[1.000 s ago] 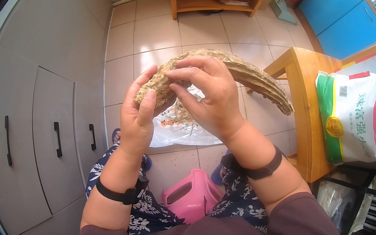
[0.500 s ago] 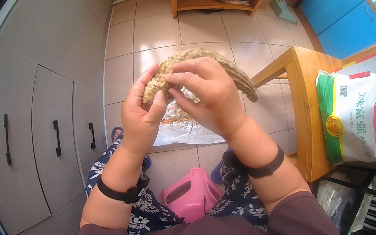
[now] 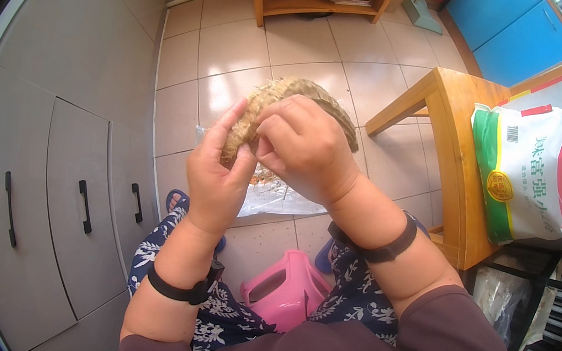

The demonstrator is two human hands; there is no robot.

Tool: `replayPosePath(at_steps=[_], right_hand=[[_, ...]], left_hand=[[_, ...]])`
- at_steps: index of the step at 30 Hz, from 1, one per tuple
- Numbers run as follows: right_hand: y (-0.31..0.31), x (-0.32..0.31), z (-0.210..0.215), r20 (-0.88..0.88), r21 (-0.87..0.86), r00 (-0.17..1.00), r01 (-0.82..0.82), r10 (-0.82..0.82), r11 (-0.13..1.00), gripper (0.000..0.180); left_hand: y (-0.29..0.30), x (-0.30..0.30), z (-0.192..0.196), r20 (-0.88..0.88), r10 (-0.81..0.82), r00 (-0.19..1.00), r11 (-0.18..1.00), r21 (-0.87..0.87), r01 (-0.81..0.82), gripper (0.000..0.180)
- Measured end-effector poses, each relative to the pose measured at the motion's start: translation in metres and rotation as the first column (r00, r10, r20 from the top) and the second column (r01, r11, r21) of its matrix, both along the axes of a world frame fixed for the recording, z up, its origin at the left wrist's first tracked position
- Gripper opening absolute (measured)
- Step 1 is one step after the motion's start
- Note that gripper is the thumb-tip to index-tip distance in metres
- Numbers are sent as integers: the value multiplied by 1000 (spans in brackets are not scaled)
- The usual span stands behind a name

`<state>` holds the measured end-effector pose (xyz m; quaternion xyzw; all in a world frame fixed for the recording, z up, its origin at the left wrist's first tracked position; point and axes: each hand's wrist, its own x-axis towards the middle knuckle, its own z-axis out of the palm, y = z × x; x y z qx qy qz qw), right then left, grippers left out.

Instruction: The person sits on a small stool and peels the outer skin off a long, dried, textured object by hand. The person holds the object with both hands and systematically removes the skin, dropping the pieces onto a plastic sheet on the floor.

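Note:
A curved, ridged tan-brown piece [image 3: 264,94], rough and papery like wasp comb, is held up in front of me above the floor. My left hand [image 3: 215,177] grips its near left end, thumb on the near side and fingers along the outer edge. At the inner side of the piece, my right hand [image 3: 313,153] is closed in a pinch; whatever its fingertips hold is hidden. Behind the right hand, the far end of the piece curves down to the right. Below lies a white plastic sheet [image 3: 269,206] strewn with orange and brown bits.
Grey cabinets [image 3: 44,171] line the left side. To the right, a wooden stool [image 3: 456,179] bears a white-and-green bag [image 3: 535,179], with a black rack [image 3: 539,283] below. A pink plastic stool [image 3: 289,295] sits between my legs. A wooden shelf [image 3: 318,12] stands ahead.
My right hand's fingers have drawn together from a looser spread. The piece has tilted, so its far right end reaches less far out. My left hand keeps its hold.

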<state>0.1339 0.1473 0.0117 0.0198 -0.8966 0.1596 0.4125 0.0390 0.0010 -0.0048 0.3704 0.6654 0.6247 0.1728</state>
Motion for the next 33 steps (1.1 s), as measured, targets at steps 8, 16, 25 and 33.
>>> replayPosePath(at_steps=[8,16,25,33], right_hand=[[7,2,5,-25,-326,998,-66,62,943,19],[4,3,4,12,-275,998,-52,57,960,15],[2,2,2,34,-226,999,1,7,974,17],[0,1,-1,28,-303,999,23,-15,953,17]], left_hand=[[-2,-3,4,261,-44,964,990,139,7,51],[2,1,4,269,-54,961,990,143,16,49],[4,2,0,229,-15,973,995,103,-8,48],[3,0,-2,251,-1,968,996,91,-23,45]])
